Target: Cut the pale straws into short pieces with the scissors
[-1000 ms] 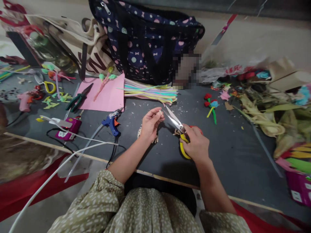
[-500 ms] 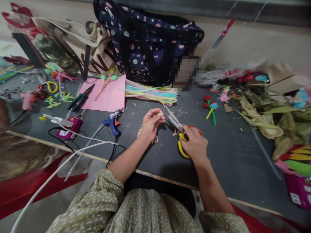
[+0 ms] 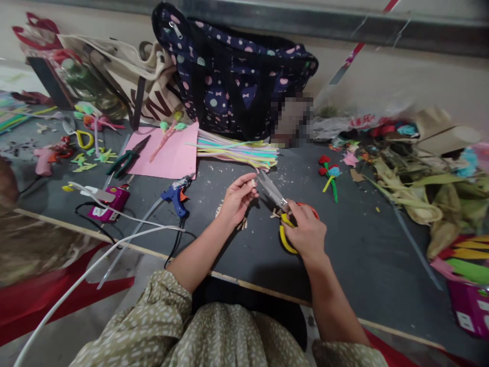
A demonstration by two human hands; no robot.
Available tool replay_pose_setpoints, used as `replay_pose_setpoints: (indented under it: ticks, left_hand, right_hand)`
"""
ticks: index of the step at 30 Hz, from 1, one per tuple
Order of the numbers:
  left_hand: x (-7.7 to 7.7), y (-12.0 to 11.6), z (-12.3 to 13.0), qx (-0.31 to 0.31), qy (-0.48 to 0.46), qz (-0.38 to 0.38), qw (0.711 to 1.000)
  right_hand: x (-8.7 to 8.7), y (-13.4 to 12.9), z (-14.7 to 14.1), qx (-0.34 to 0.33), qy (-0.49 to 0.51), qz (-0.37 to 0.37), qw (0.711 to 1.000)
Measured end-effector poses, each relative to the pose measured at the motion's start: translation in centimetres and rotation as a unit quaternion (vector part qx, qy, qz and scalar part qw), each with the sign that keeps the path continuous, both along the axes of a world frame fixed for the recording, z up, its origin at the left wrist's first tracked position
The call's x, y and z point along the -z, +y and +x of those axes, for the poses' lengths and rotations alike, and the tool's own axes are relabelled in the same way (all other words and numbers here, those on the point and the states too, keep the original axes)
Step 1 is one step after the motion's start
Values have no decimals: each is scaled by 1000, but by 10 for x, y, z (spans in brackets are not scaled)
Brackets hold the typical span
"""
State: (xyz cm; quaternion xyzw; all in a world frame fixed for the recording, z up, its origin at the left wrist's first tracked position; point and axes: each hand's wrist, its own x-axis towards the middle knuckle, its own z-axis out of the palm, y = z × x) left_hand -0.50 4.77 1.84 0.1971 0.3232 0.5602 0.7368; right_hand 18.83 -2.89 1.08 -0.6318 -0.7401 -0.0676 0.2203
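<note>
The blades of the scissors (image 3: 274,192), gripped in the right hand (image 3: 306,230), look closer together than a second ago, just beside the pale piece (image 3: 252,182) pinched in the separate left hand (image 3: 238,199), suggesting snipping is under way.

The premises present as a craft workshop. Evidence: a long dark desk (image 3: 367,255) littered with clippings (image 3: 84,159); a blue glue gun (image 3: 177,198) and, farther left, a pink glue gun (image 3: 44,160); pliers (image 3: 128,158); scissors (image 3: 273,190) in use; coloured stems (image 3: 239,151) bundled at the far side; a small flower piece (image 3: 333,179) right of centre; dried husks (image 3: 416,204) heaped at right.
</note>
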Motion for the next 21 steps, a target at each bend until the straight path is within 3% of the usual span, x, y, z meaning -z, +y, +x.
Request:
replay_pose_setpoints:
  ticks: [7,21]
  left_hand:
    - [-1,2,-1,-28,-10,-26,999]
    - [0,0,-1,-43,56,25,997]
  right_hand:
    - [-1,-1,-1,-27,10,-21,999]
    - [-2,-1,-2,-22,-12,-22,999]
